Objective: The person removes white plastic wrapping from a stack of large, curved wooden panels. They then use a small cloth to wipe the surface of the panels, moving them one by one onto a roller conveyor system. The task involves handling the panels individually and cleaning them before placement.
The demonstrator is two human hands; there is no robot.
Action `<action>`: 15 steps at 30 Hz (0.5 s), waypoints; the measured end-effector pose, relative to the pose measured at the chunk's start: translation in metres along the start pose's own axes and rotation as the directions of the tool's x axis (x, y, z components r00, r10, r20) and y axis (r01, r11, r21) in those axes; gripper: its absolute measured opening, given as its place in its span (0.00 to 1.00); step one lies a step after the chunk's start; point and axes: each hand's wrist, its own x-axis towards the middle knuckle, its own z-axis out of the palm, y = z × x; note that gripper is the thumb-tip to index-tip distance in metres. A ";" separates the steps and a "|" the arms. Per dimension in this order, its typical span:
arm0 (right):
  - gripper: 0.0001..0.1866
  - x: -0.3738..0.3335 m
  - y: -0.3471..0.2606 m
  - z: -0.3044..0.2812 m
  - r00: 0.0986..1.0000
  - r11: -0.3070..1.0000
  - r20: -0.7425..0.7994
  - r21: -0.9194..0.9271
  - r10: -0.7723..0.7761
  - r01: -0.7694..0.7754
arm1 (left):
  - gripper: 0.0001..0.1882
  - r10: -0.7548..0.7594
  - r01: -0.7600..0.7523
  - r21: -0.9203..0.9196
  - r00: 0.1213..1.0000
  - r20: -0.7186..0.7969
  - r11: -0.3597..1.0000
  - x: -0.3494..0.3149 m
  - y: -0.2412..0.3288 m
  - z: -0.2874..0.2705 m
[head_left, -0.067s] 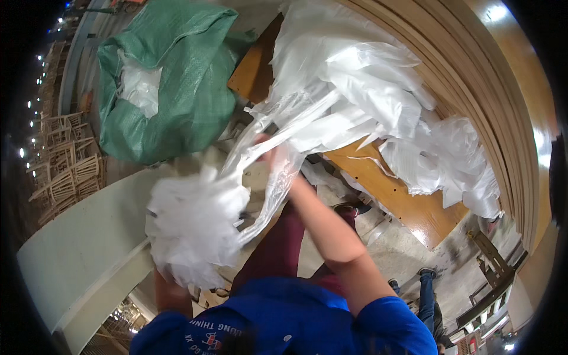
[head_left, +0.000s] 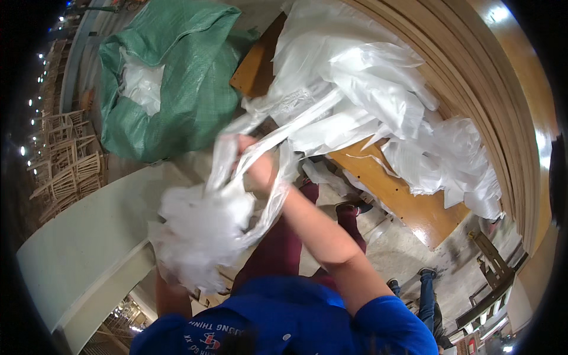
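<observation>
Well, a fluffy white bunch (head_left: 201, 231) is sitting on the person's side of the green sack (head_left: 192, 100). The right arm (head_left: 331, 239) is slanting forward and left, bending at the elbow, and the right hand (head_left: 260, 168) is resting among white plastic strips (head_left: 296, 124), near the sack. Its fingers are looking blurry, so I cannot tell how tight they are. The left forearm (head_left: 172, 296) is pointing up under the bunch, which is hiding the left hand, so I cannot tell about those fingers. A white plastic pile (head_left: 367, 77) is lying right of the sack.
</observation>
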 end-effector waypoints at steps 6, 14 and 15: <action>0.23 -0.022 -0.031 -0.040 0.994 0.293 -0.081 0.951 -0.071 0.099 | 0.15 -0.165 0.178 0.081 0.976 -0.142 0.981 -0.056 -0.046 -0.067; 0.13 -0.154 -0.019 -0.086 0.673 0.812 -0.709 -0.510 -0.210 -0.284 | 0.13 -0.295 0.277 0.259 0.955 0.031 0.925 -0.057 -0.133 -0.022; 0.13 -0.163 0.023 -0.051 0.908 0.663 -0.412 -0.659 0.077 -0.355 | 0.13 -0.299 0.255 0.319 0.949 0.099 0.913 -0.060 -0.139 0.000</action>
